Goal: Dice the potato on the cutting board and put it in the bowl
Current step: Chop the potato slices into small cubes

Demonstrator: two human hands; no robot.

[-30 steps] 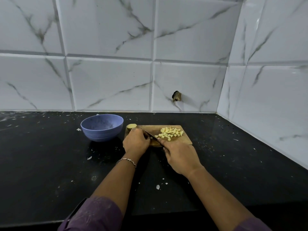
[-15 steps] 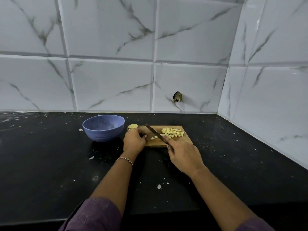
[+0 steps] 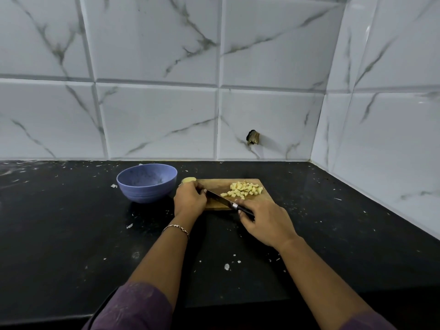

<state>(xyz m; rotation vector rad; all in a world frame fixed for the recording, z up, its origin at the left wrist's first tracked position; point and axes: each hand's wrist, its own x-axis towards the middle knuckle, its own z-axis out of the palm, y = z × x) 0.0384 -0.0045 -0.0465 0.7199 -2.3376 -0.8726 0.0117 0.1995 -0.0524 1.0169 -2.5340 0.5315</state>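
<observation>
A wooden cutting board (image 3: 214,204) lies on the black counter. A pile of diced potato (image 3: 245,189) sits at its far right. My left hand (image 3: 189,198) rests curled on the board's left end; what is under it is hidden. A potato chunk (image 3: 188,180) shows just behind that hand, at the board's far left corner. My right hand (image 3: 264,221) grips the black handle of a knife (image 3: 220,198), whose blade lies low across the board, tip at my left fingers. An empty blue bowl (image 3: 147,182) stands left of the board.
Black counter (image 3: 71,234) is speckled with small white scraps, some near the front between my arms. White marble-look tiled walls close off the back and right side. A small dark hole (image 3: 252,137) is in the back wall.
The knife was lifted off the board half a second ago and has now come down flat, with my right hand pulled back toward me. The left hand stayed at the board's left end.
</observation>
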